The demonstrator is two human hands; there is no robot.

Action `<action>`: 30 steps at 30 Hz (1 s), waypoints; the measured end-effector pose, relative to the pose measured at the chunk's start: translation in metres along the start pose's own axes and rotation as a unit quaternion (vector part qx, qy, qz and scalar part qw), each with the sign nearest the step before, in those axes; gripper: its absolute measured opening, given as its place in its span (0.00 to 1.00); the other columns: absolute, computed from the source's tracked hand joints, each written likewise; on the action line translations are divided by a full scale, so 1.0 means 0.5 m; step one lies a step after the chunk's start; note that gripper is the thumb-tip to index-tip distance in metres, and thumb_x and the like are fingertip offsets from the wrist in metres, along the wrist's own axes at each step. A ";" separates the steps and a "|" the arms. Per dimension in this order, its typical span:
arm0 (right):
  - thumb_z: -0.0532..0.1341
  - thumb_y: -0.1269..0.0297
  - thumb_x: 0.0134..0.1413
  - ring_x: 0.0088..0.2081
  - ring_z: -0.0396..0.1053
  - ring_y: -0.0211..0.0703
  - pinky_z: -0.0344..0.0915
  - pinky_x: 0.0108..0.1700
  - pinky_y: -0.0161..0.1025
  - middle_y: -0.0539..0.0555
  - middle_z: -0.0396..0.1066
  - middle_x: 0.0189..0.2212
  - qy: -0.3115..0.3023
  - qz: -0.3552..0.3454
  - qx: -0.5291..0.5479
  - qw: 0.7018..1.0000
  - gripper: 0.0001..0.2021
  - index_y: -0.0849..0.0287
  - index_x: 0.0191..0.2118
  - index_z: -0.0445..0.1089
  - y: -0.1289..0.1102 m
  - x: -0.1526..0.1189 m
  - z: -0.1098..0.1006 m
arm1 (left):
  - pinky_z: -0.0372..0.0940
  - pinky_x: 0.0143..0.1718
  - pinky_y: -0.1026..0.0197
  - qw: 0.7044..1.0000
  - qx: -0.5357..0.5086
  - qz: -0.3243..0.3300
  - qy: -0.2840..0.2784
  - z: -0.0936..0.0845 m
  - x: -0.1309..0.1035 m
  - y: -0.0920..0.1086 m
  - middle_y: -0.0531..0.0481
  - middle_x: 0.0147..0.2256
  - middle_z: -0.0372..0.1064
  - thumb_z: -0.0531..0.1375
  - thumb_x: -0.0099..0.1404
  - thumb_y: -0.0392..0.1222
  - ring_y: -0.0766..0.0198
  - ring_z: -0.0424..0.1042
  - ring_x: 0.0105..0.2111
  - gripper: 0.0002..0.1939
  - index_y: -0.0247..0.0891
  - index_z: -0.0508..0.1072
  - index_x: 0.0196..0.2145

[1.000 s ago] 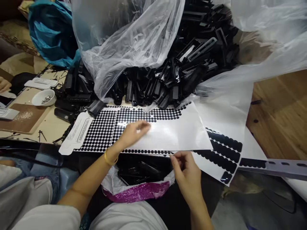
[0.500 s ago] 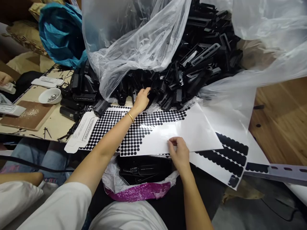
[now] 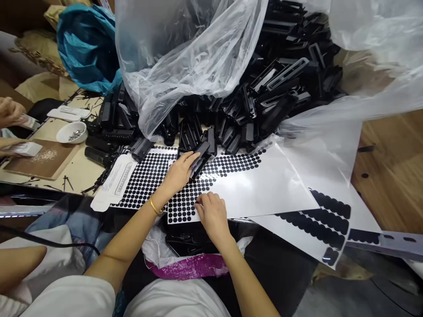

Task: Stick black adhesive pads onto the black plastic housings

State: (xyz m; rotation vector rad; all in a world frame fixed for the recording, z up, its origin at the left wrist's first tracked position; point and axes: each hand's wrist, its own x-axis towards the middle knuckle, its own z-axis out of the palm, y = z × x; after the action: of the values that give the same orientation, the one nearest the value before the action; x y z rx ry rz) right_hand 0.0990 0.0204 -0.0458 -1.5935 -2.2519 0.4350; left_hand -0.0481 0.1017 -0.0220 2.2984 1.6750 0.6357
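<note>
My left hand point(image 3: 180, 176), with a gold bangle at the wrist, is closed on a black plastic casing point(image 3: 200, 155) with a ribbed end. It is held low over the dotted sheet, at the near edge of the heap of black casings point(image 3: 284, 66). My right hand point(image 3: 213, 215) rests over the white sheet of round black stickers point(image 3: 264, 187), thumb and fingers drawn together at the border of the remaining dots. Whether a sticker is between those fingertips is too small to tell. Another dotted sheet point(image 3: 145, 176) lies to the left.
A clear plastic bag point(image 3: 191, 61) drapes around the heap. At left are a flat white carton point(image 3: 115, 180), a white bowl of small metal parts point(image 3: 72, 132), a brown board point(image 3: 42, 160) and a co-worker's hands point(image 3: 9, 112). A pink-edged bag point(image 3: 188, 266) sits below the table edge.
My left hand has come back from the heap toward me, bringing a black casing over the sheet. My right hand has moved left across the sheet to the dots.
</note>
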 end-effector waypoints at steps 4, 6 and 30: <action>0.59 0.70 0.54 0.32 0.62 0.46 0.54 0.33 0.40 0.52 0.67 0.28 -0.008 -0.004 0.001 1.000 0.03 0.57 0.30 0.64 0.008 0.009 0.000 | 0.54 0.57 0.43 0.996 0.074 0.012 -0.046 -0.020 -0.022 0.024 0.39 0.58 0.57 0.53 0.58 0.30 0.46 0.53 0.60 0.29 0.37 0.60 0.58; 0.59 0.71 0.54 0.33 0.62 0.46 0.53 0.33 0.40 0.52 0.67 0.27 -0.006 -0.004 -0.002 1.000 0.04 0.57 0.30 0.63 0.009 0.010 0.000 | 0.52 0.58 0.42 0.995 0.094 -0.001 -0.013 -0.015 -0.024 0.049 0.38 0.58 0.56 0.54 0.60 0.35 0.43 0.49 0.61 0.20 0.35 0.67 0.51; 0.58 0.58 0.52 0.27 0.57 0.36 0.59 0.34 0.36 0.46 0.57 0.23 0.192 0.224 0.532 0.794 0.09 0.57 0.28 0.62 0.049 -0.046 -0.085 | 0.49 0.57 0.49 0.954 -0.268 -0.072 0.111 0.060 -0.060 0.147 0.43 0.52 0.60 0.52 0.64 0.43 0.54 0.56 0.55 0.12 0.38 0.64 0.24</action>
State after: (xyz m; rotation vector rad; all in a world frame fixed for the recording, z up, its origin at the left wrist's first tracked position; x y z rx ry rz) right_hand 0.1457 0.0083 -0.0209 -1.3253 -0.9206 1.1214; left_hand 0.0204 0.0520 -0.0232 1.7570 1.4965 1.1827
